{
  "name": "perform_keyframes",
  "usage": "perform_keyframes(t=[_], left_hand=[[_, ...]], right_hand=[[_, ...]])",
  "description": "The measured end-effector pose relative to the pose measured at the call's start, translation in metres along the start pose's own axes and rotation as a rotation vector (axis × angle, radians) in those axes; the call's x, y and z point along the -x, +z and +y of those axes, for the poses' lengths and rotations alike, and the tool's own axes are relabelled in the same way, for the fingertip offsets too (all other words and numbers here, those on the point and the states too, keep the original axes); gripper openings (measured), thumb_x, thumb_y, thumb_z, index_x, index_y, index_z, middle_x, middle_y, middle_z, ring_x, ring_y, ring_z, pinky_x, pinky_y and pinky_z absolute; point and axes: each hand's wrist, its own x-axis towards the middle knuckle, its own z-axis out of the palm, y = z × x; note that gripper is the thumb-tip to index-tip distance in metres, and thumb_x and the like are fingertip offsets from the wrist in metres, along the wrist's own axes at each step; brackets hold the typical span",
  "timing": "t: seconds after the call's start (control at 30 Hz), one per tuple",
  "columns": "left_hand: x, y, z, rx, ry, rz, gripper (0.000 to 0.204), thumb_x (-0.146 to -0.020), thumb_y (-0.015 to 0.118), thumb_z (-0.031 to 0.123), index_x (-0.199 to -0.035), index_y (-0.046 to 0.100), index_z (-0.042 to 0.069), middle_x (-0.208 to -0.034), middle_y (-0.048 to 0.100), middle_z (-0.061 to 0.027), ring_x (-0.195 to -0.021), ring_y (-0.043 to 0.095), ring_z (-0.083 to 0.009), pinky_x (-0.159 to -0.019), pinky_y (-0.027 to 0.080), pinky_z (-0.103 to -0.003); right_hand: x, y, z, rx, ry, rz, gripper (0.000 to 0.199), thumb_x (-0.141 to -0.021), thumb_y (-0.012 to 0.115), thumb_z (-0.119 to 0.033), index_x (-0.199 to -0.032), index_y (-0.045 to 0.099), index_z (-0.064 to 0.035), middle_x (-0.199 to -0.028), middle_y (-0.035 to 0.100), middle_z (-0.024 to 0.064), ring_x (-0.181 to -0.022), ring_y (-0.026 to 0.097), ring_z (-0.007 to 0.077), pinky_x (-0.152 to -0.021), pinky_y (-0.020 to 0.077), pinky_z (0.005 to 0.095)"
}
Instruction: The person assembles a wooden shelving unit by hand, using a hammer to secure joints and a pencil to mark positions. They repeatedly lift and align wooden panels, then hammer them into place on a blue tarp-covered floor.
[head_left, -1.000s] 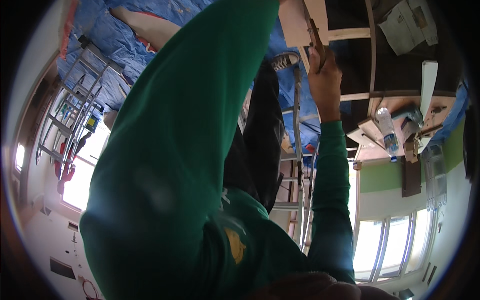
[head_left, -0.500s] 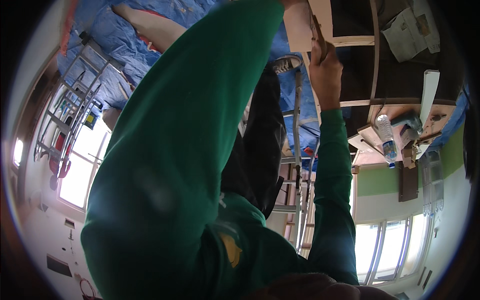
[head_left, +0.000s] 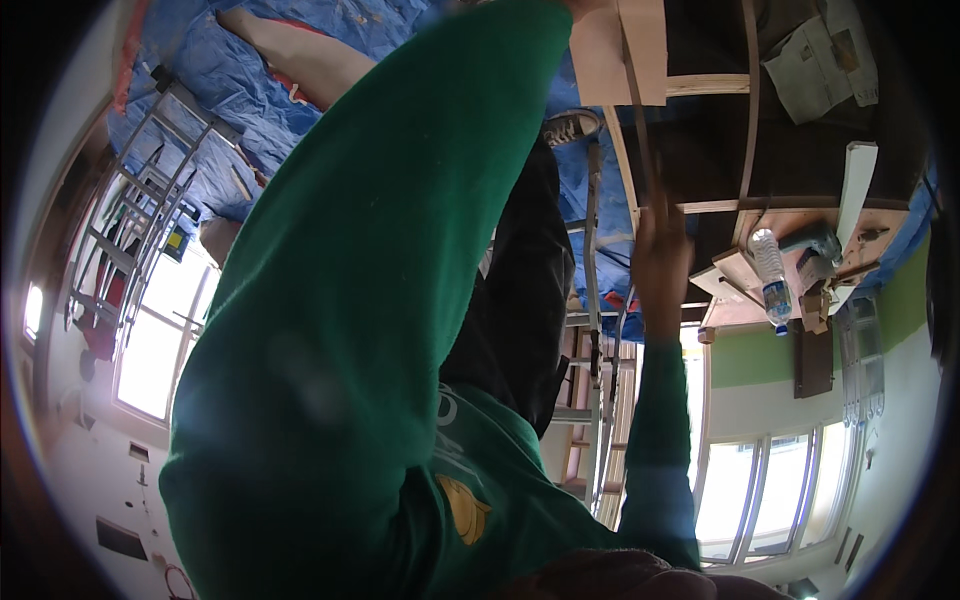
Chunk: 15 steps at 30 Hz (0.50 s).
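My left arm in a green sleeve [head_left: 380, 300] fills the middle of the view and reaches to the top edge, where the hand passes out of sight beside a pale wooden panel [head_left: 640, 50]. My right hand [head_left: 660, 250], blurred, is closed around a thin brown stick [head_left: 640, 130] that points up toward that panel. The hand is in front of a dark framework of wooden slats [head_left: 700, 85].
A clear water bottle [head_left: 770, 270], a teal power tool [head_left: 815, 240] and small parts lie on a wooden board at the right. A black trouser leg and shoe [head_left: 570, 125], a metal ladder [head_left: 590, 330], blue tarpaulin [head_left: 250, 80], scaffolding [head_left: 130, 230] and bright windows surround me.
My right hand has dropped lower in the picture with the thin stick still in it. The left arm has stayed raised, and the view has shifted slightly.
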Motion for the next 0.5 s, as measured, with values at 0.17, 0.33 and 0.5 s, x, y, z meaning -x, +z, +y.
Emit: perform_keyframes(t=[0.17, 0.33, 0.5], left_hand=[[0.000, -0.001, -0.001, -0.004, 0.041, 0.088, 0.054, -0.101, 0.052, 0.044, -0.140, 0.056, 0.008, -0.126, 0.060, -0.0177, -0.123, 0.052, -0.0403, -0.116, 0.025, -0.069], [0.007, -0.002, -0.009, -0.022, 0.128, 0.135, 0.055, -0.103, 0.054, 0.042, -0.145, 0.054, 0.007, -0.135, 0.059, -0.0182, -0.130, 0.050, -0.0410, -0.118, 0.022, -0.069], [0.002, -0.008, -0.041, -0.129, 0.171, 0.087, 0.058, -0.102, 0.058, 0.041, -0.146, 0.052, 0.004, -0.141, 0.058, -0.0196, -0.137, 0.047, -0.0422, -0.121, 0.024, -0.065]], right_hand=[[-0.093, 0.028, -0.022, -0.305, -0.028, 0.240, 0.036, -0.106, 0.060, -0.031, -0.128, 0.060, -0.0028, -0.094, 0.074, 0.0247, -0.086, 0.073, 0.0457, -0.063, 0.0597, 0.0506], [-0.051, 0.010, -0.030, -0.480, -0.061, 0.268, 0.034, -0.105, 0.063, -0.032, -0.124, 0.061, -0.0044, -0.089, 0.074, 0.0247, -0.084, 0.074, 0.0446, -0.065, 0.0599, 0.0509], [-0.064, 0.007, -0.035, -0.323, -0.078, 0.255, 0.032, -0.104, 0.063, -0.034, -0.119, 0.060, -0.0059, -0.079, 0.072, 0.0229, -0.074, 0.072, 0.0456, -0.059, 0.0586, 0.0523]])
